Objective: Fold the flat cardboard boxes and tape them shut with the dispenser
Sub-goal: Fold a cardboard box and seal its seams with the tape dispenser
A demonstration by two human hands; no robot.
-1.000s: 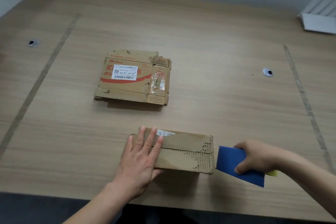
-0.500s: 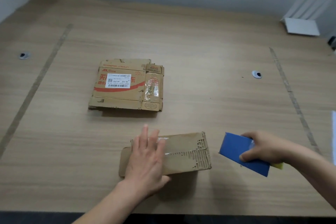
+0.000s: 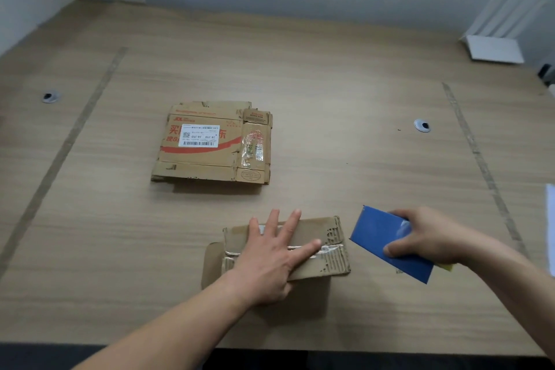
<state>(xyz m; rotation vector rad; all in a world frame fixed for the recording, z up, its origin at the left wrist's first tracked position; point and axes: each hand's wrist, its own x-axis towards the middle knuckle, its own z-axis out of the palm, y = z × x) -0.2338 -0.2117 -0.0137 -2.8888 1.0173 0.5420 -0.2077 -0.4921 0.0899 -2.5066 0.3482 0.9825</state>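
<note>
The right hand (image 3: 429, 237) is curled round a flat blue tape dispenser (image 3: 387, 245), thumb on its near edge and fingers over the far edge, holding it tilted just above the table beside the right end of a small brown folded cardboard box (image 3: 318, 246); dispenser and box look slightly apart. A bit of yellow shows behind the palm, too hidden to tell what it is. The left hand (image 3: 270, 261) lies flat on top of that box with fingers straight and spread, pressing it down. A strip of clear tape (image 3: 327, 250) runs along the seam of the box under the fingertips. The box sits near the front edge of the pale wooden table (image 3: 330, 99). Farther back, well apart, lies a flattened brown cardboard box with red print and a white shipping label (image 3: 210, 144). Two round grey cable grommets (image 3: 422, 125) are set in the tabletop, one on each side. A white slatted object (image 3: 495, 45) stands at the far right corner.
</note>
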